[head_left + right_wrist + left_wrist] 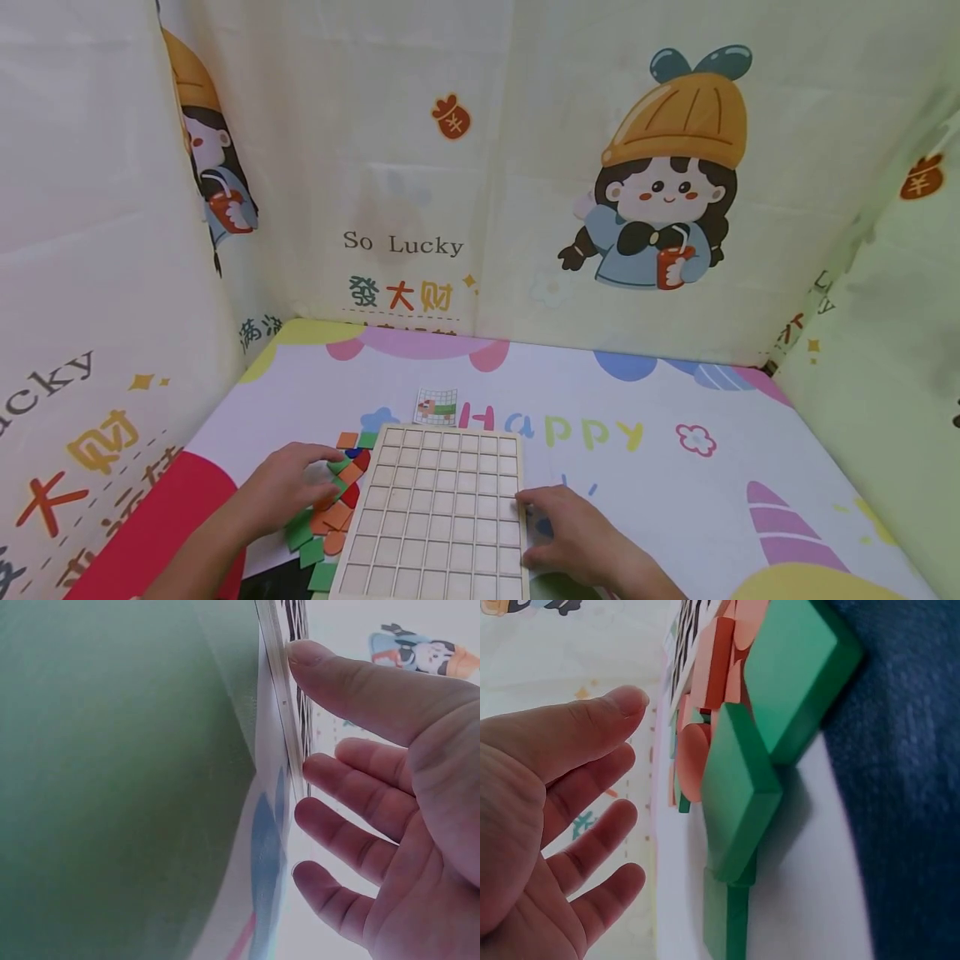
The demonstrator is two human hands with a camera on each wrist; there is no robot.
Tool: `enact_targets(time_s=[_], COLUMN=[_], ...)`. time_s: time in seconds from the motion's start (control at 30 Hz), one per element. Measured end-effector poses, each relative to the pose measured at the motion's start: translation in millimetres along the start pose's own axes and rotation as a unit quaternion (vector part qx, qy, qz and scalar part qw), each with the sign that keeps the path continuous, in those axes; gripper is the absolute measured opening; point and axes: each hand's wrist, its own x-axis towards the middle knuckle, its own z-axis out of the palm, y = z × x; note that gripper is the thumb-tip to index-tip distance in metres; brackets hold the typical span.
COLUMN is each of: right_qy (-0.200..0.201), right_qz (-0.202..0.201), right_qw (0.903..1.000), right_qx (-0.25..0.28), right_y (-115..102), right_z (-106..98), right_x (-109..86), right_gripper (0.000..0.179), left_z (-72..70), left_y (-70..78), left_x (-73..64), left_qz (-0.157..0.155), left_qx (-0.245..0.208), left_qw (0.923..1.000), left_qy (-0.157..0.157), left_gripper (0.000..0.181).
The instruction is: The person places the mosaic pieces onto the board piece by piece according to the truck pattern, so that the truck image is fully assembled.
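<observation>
A wooden grid board (442,504) of square cells lies on the table in front of me, its cells bare. My left hand (281,487) hovers at a heap of coloured pieces left of the board, fingers relaxed and apart, holding nothing. Among them are green squares (799,675), orange round pieces (695,761), red pieces (362,460) and a blue one. On the other side, my right hand (573,529) has its thumb and fingers loosely extended at the board's right edge, with fingertips seeming to touch the rim.
Behind the board lies a small gridded picture card (437,407) with an orange and green figure. The table cover (637,483) bears printed letters and shapes. Patterned cloth walls (525,167) enclose the table at the back and sides. Dark fabric (285,581) shows at the near left edge.
</observation>
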Motion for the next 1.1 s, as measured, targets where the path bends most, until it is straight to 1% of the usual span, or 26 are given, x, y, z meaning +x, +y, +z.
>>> enact_targets(time_s=[0.03, 0.27, 0.47, 0.6, 0.83, 1.1], right_qy=[-0.001, 0.005, 0.006, 0.004, 0.000, -0.002], right_qz=[0.002, 0.000, -0.004, -0.001, 0.005, 0.009], right_qw=[1.0000, 1.0000, 1.0000, 1.0000, 0.9999, 0.9999], right_qx=[0.002, 0.001, 0.003, 0.008, 0.011, 0.012], right_y=[0.0, 0.2, 1.2, 1.2, -0.6, -1.9], right_z=[-0.3, -0.3, -0.1, -0.7, -1.2, -1.7], right_x=[0.2, 1.3, 1.2, 0.8, 0.7, 0.6], right_gripper=[0.064, 0.062, 0.062, 0.062, 0.063, 0.063], left_z=[0.8, 6.0, 10.2, 12.2, 14.2, 15.4], left_y=[-0.1, -1.1, 0.0, 1.1, 0.0, -2.3], left_x=[0.7, 7.4, 13.2, 16.3, 18.5, 20.2], left_qz=[0.002, 0.041, 0.062, 0.061, 0.052, 0.053], left_qx=[0.000, 0.018, 0.021, 0.027, 0.028, 0.027], left_qw=[1.0000, 0.9990, 0.9978, 0.9978, 0.9983, 0.9982], left_qy=[0.001, 0.007, 0.007, 0.002, -0.005, -0.002], left_gripper=[0.052, 0.038, 0.032, 0.025, 0.023, 0.018])
